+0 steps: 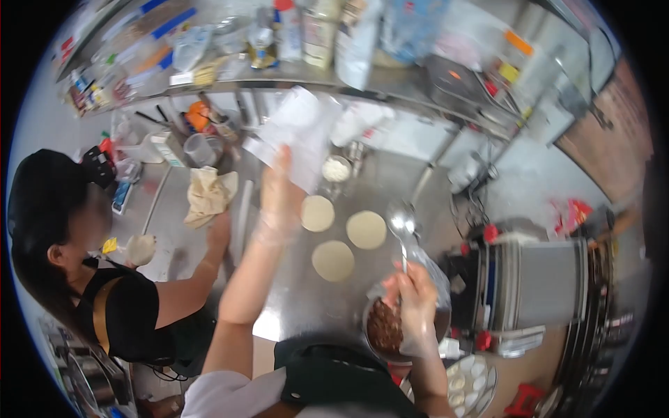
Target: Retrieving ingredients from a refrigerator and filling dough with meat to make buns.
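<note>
My left hand reaches forward over the steel table, its fingers closed on thin white paper sheets. In my right hand is a metal spoon, bowl end pointing away from me. Just below that hand, a metal bowl holds chunky dark brown filling; part of the bowl is hidden by the hand and wrist. Clear plastic gloves seem to cover both hands. Between them lie three flat round pieces of dough: one at the left, one at the right and one nearer.
At left, a person in a black cap works beside a beige cloth, holding a dough round. A small bowl of white stuff stands farther back. A crowded shelf spans the rear. A tray of pale rounds sits lower right.
</note>
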The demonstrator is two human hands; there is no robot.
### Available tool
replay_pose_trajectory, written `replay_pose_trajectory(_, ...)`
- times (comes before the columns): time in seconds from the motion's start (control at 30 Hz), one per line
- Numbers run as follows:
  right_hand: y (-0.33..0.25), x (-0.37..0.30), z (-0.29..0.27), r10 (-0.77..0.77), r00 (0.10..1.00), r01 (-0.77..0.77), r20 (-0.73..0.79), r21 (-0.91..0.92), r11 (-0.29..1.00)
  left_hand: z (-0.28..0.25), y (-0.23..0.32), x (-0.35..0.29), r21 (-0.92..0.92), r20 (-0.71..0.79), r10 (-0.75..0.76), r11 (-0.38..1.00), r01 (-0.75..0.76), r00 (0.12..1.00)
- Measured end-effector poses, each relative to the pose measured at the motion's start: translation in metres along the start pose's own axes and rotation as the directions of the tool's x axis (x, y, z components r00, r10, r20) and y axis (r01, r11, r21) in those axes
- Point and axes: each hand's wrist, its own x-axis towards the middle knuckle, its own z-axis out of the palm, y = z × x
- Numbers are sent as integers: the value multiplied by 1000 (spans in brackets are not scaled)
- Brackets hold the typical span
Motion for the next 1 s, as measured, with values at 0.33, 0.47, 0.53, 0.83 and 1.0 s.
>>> replay_pose_trajectory(0.33, 18, -25, -49, -80, 997, 80, 7, 10, 997, 93, -70, -148, -509, 421, -258, 727, 462, 870)
replay_pose_trajectory(0.47, 27, -34, -65, -79, 996, 79, 33, 7, 997, 77, -104, -149, -256, 246, -432, 834, 488, 868)
replay_pose_trajectory(0.53, 35, -36, -71, -83, 996, 83, 40, -3, 997, 77, -110, -151, -114, 292, -403, 886, 450, 867)
replay_pose_trajectory(0.83, 51, -39, -93, -264, 961, 275, 78, -353, 894, 79, -117, -155, 442, 271, -326, 878, 184, 906)
replay_pose_trajectory(1.0, 52, -39, -93, -207, 976, 217, 67, -395, 893, 72, -122, -150, 716, 233, -237, 698, -1, 943)
